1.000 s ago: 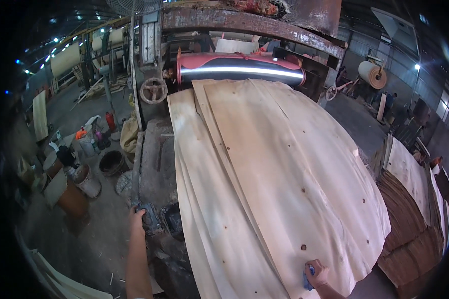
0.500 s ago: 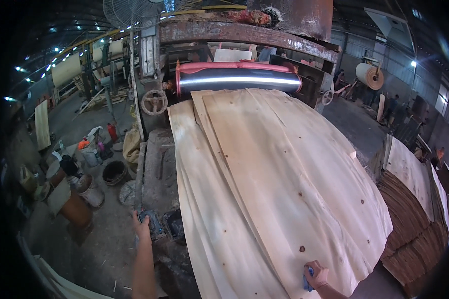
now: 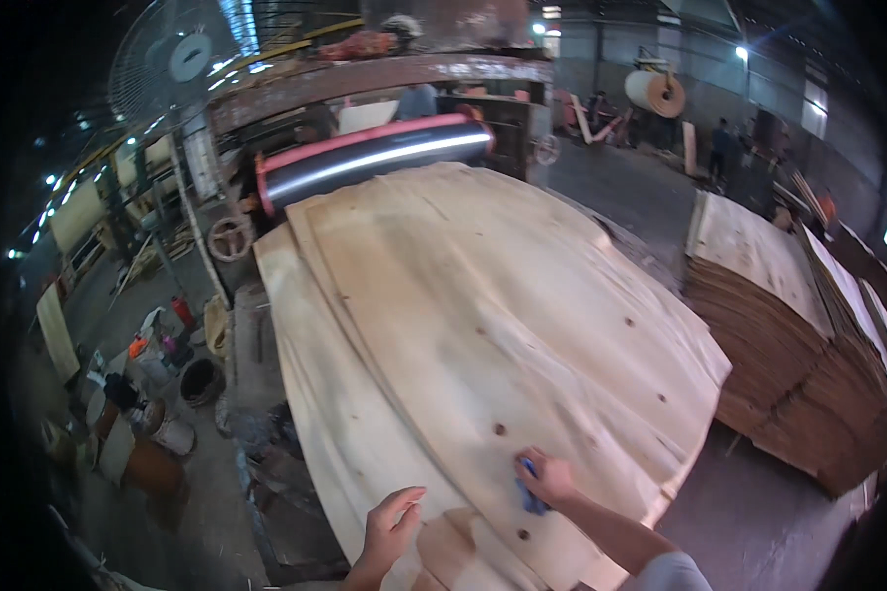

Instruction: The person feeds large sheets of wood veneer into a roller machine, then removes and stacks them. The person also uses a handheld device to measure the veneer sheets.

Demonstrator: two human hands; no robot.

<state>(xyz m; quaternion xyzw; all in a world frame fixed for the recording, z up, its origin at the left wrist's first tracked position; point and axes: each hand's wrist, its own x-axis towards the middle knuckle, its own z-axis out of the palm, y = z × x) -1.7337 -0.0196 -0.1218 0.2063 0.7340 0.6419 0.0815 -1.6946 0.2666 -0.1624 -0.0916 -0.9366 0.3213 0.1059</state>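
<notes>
A large pale wood veneer sheet [image 3: 522,286], dotted with dark knots and creased lengthwise, stretches from a shiny dark roller [image 3: 375,163] toward me. Its left part overlaps along a long edge. My right hand [image 3: 552,480] is closed round a small blue tool [image 3: 532,500] and rests at the sheet's near part; the tool's exact kind is hidden by my fingers. Just above the near edge, to the left, my left hand [image 3: 394,522] is held with thumb and fingers apart and nothing visible in it. Below it, a torn-looking, browner patch of veneer [image 3: 448,552] shows.
A tall stack of veneer sheets [image 3: 769,355] stands at the right. Buckets [image 3: 203,382] and bottles [image 3: 181,312] crowd the floor at the left. Beside the roller are a handwheel [image 3: 231,239] and a standing fan [image 3: 189,59]. A big veneer roll [image 3: 655,94] sits far back.
My left hand has left the dark device beside the sheet and come right, over the near veneer. My right hand still grips the blue tool. The view has turned right and tilted.
</notes>
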